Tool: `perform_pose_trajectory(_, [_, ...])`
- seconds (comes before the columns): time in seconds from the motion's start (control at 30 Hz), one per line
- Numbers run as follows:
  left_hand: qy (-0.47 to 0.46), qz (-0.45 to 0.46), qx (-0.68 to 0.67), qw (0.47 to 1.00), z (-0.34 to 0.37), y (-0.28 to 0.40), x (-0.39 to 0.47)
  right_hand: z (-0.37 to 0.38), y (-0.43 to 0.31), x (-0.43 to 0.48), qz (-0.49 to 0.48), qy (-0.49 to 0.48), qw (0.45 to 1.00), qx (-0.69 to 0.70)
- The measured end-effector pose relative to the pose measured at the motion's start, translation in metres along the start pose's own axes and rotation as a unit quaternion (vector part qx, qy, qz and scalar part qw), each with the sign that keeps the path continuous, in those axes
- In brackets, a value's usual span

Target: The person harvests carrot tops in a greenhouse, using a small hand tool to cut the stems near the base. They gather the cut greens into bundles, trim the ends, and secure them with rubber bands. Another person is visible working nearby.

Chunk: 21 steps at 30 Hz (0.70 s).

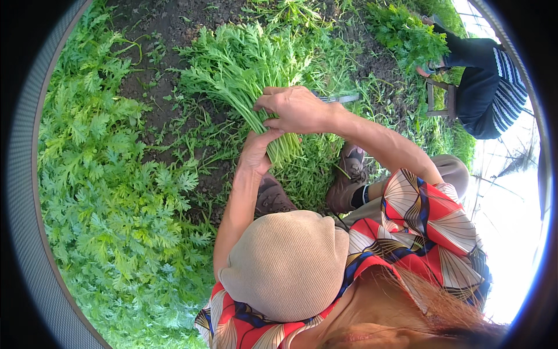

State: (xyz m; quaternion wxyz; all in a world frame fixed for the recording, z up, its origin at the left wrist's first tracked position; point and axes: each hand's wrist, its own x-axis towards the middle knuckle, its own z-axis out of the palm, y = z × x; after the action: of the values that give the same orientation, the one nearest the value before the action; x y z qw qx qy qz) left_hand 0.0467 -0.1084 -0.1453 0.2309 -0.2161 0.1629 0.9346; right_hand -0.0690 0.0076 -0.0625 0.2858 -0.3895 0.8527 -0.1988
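A thick bunch of leafy greens with lobed, feathery leaves lies across both hands. Its leaves point up and left, and the pale stem ends point down toward me. My left hand wraps the stems from below and the left, near their cut ends. From above, my right hand grips the same stems a little higher, its fingers curled over them. The two hands nearly meet at the thumb. A flat greyish strip shows beyond my right wrist; part of it is hidden and I cannot tell what it is.
Dense growing greens fill the left side. Dark soil strewn with loose leaves lies ahead. My brown shoes rest on cut greens. At upper right, another person by a wooden stool has a bunch of greens.
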Motion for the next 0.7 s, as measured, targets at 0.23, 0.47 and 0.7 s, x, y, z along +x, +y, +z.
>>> perform_pose_trajectory(0.23, [0.000,0.014,0.021,1.000,0.002,0.000,-0.001,0.001,0.006,0.012,-0.037,-0.057,0.996,-0.066])
perform_pose_trajectory(0.47, [-0.018,-0.003,-0.008,1.000,0.003,0.003,-0.002,0.001,0.014,0.010,-0.016,0.002,0.996,0.084])
perform_pose_trajectory(0.7, [-0.008,0.000,0.014,1.000,0.002,0.002,-0.004,-0.036,0.034,0.003,0.187,0.252,0.677,0.666])
